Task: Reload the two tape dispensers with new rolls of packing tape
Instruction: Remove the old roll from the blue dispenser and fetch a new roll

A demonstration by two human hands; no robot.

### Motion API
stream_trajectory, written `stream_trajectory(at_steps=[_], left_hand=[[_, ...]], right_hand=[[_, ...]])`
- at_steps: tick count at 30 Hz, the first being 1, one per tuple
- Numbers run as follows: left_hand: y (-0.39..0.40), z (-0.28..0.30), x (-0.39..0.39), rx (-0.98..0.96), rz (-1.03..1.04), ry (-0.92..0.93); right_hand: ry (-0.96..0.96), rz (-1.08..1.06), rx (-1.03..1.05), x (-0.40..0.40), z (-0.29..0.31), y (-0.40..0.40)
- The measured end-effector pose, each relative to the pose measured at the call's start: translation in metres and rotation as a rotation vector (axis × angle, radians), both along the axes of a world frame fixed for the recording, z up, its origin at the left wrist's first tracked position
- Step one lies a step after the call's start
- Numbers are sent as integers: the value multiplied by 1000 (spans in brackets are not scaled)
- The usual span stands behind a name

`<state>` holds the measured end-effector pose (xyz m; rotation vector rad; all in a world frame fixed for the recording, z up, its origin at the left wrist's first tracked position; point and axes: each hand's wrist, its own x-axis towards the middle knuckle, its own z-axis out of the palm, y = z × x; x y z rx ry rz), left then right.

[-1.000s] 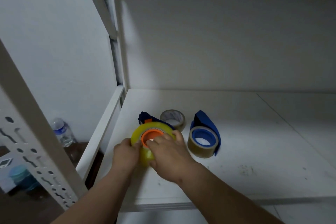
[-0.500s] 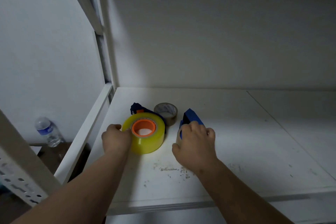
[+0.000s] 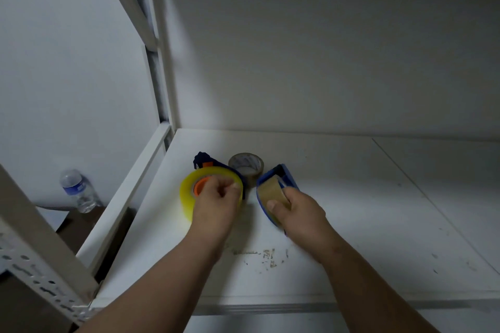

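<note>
Currently my left hand (image 3: 216,200) curls over the yellow roll (image 3: 189,197) at frame centre, while my right hand (image 3: 295,213) grips the blue dispenser (image 3: 270,186) and its brown roll (image 3: 273,192) beside it. Tilted like that, the dispenser could slip, or its loose tape could stick to the shelf (image 3: 378,224).

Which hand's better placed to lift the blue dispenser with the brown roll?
Right. The right hand already grips the blue dispenser with its thumb on the brown roll. The left hand is busy on the yellow roll, fingers at its orange core.
</note>
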<state>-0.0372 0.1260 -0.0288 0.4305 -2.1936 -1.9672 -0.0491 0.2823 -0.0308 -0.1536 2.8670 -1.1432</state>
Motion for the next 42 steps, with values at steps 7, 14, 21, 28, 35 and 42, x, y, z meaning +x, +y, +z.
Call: stream_trajectory(at_steps=[7,14,21,28,35,42], left_hand=[[15,11,8,733,-251,-316],[25,15,15,880,-238,-311],[27,15,14,737,-170,-157],[26,16,12,496,-76,-163],[32,17,11,472,-63,-173],[53,19,5,448,-74,-192]], right_hand=[[60,171,-218,29,-3,-2],[121,217,-215,38,-1,8],[119,138,-355,45,3,14],[66,-18,-600,42,5,31],[109,-228,-542,30,14,43],[104,-216,-368,25,16,64]])
